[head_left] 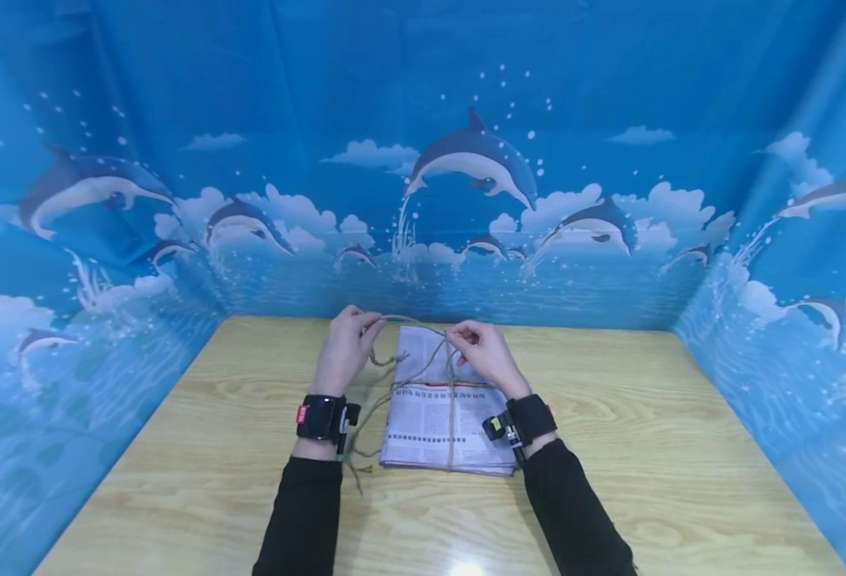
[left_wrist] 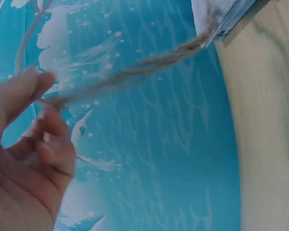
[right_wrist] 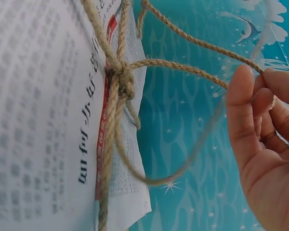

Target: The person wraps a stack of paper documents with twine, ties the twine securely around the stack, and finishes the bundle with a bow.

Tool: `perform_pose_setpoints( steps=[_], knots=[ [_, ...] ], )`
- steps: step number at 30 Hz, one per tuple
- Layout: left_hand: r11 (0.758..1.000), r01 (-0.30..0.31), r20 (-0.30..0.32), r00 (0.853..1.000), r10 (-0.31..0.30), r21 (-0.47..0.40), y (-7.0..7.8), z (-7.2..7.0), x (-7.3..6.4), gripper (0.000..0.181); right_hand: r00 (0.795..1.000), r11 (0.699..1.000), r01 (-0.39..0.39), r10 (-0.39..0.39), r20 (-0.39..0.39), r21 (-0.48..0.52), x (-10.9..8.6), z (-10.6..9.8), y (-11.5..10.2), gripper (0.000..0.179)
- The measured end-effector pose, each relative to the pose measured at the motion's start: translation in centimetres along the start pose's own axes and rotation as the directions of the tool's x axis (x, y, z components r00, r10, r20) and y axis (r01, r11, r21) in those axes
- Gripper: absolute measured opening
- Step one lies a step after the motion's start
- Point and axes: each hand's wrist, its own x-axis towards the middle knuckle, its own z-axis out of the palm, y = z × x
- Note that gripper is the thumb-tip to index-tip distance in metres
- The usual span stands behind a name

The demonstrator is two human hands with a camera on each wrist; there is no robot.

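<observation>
A stack of folded newspapers (head_left: 423, 420) lies on the table, with jute twine (head_left: 452, 424) running lengthwise over it. In the right wrist view a twine knot (right_wrist: 121, 79) sits on the printed top sheet. Left of the stack's far end, my left hand (head_left: 345, 348) pinches a length of twine (left_wrist: 135, 71) between thumb and fingers; it stretches toward the papers. Over the far part of the stack, my right hand (head_left: 488, 352) pinches twine (right_wrist: 197, 41) between thumb and fingertips. A slack loop hangs between that hand and the knot.
Loose twine ends with frayed tips trail on the wood-grain table (head_left: 214, 480) left of the papers. A blue dolphin-print curtain (head_left: 308, 120) stands along the back and both sides. Each wrist wears a black strap (head_left: 531, 418) with a small camera.
</observation>
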Motion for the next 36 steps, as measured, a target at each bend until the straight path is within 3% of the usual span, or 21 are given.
perform_pose_setpoints(
  steps=[2, 4, 6, 8, 10, 14, 16, 19, 22, 24, 26, 28, 29, 31, 33, 36],
  knots=[
    [0.999, -0.014, -0.044, 0.999, 0.012, -0.045, 0.3, 0.0, 0.1, 0.028, 1.0, 1.0, 0.001, -0.001, 0.0, -0.003, 0.0, 0.0, 0.0, 0.027],
    [0.992, -0.002, -0.05, 0.999, -0.004, -0.122, 0.7, 0.1, 0.1, 0.029, 1.0, 1.0, 0.003, -0.003, 0.0, 0.0, 0.0, 0.1, 0.0, 0.028],
    [0.969, 0.047, -0.005, 0.999, -0.049, -0.241, 1.1, 0.3, 0.2, 0.029, 1.0, 1.0, 0.008, -0.008, 0.002, -0.002, 0.0, 0.1, 0.1, 0.028],
    [0.924, 0.127, 0.076, 0.991, -0.107, -0.36, 1.6, 0.7, 0.1, 0.028, 1.0, 1.0, 0.008, -0.008, 0.006, 0.002, 0.0, 0.1, 0.1, 0.027],
    [0.862, 0.231, 0.166, 0.971, -0.173, -0.451, 2.0, 1.3, 0.0, 0.025, 1.0, 1.0, 0.005, -0.005, 0.009, 0.001, 0.1, 0.1, 0.2, 0.027],
    [0.764, 0.386, 0.288, 0.919, -0.269, -0.517, 2.6, 3.2, -0.1, 0.019, 1.0, 1.0, -0.017, 0.016, 0.008, 0.01, 0.1, 0.0, 0.3, 0.028],
    [0.726, 0.434, 0.327, 0.898, -0.296, -0.533, 2.7, 4.2, -0.2, 0.016, 1.0, 1.0, -0.024, 0.024, 0.008, 0.007, 0.0, -0.1, 0.3, 0.028],
    [0.707, 0.482, 0.404, 0.866, -0.294, -0.518, 2.6, 5.1, -0.3, 0.018, 0.999, 0.999, -0.033, 0.033, 0.012, 0.01, 0.0, -0.1, 0.3, 0.027],
    [0.75, 0.472, 0.502, 0.837, -0.218, -0.462, 2.2, 5.4, -0.3, 0.022, 0.999, 0.999, -0.039, 0.039, 0.011, 0.005, 0.1, -0.1, 0.3, 0.025],
    [0.814, 0.416, 0.549, 0.822, -0.148, -0.404, 2.0, 5.2, -0.3, 0.025, 0.999, 0.999, -0.046, 0.045, 0.009, 0.01, 0.1, -0.1, 0.4, 0.025],
    [0.902, 0.287, 0.554, 0.83, -0.066, -0.323, 1.8, 5.0, -0.3, 0.028, 0.999, 0.999, -0.043, 0.043, 0.005, 0.016, 0.2, -0.1, 0.4, 0.025],
    [0.964, 0.156, 0.532, 0.847, -0.018, -0.216, 1.9, 4.8, -0.3, 0.023, 0.999, 0.999, -0.036, 0.036, 0.005, 0.02, 0.2, 0.0, 0.4, 0.025],
    [0.983, 0.098, 0.514, 0.858, -0.006, -0.152, 2.0, 4.7, -0.3, 0.017, 0.999, 0.999, -0.032, 0.032, 0.005, 0.018, 0.2, 0.0, 0.5, 0.025],
    [0.998, 0.028, 0.487, 0.874, 0.003, -0.057, 2.2, 4.6, -0.4, 0.008, 1.0, 1.0, -0.025, 0.025, 0.008, 0.019, 0.2, 0.0, 0.5, 0.025],
    [1.0, 0.011, 0.477, 0.879, 0.002, -0.025, 2.3, 4.5, -0.5, 0.023, 1.0, 1.0, -0.026, 0.026, 0.011, 0.016, 0.2, 0.0, 0.6, 0.024],
    [0.998, 0.018, 0.459, 0.888, 0.014, -0.064, 2.3, 4.4, -0.6, 0.048, 0.999, 0.999, -0.037, 0.037, 0.019, 0.016, 0.2, -0.1, 0.6, 0.026]
  ],
)
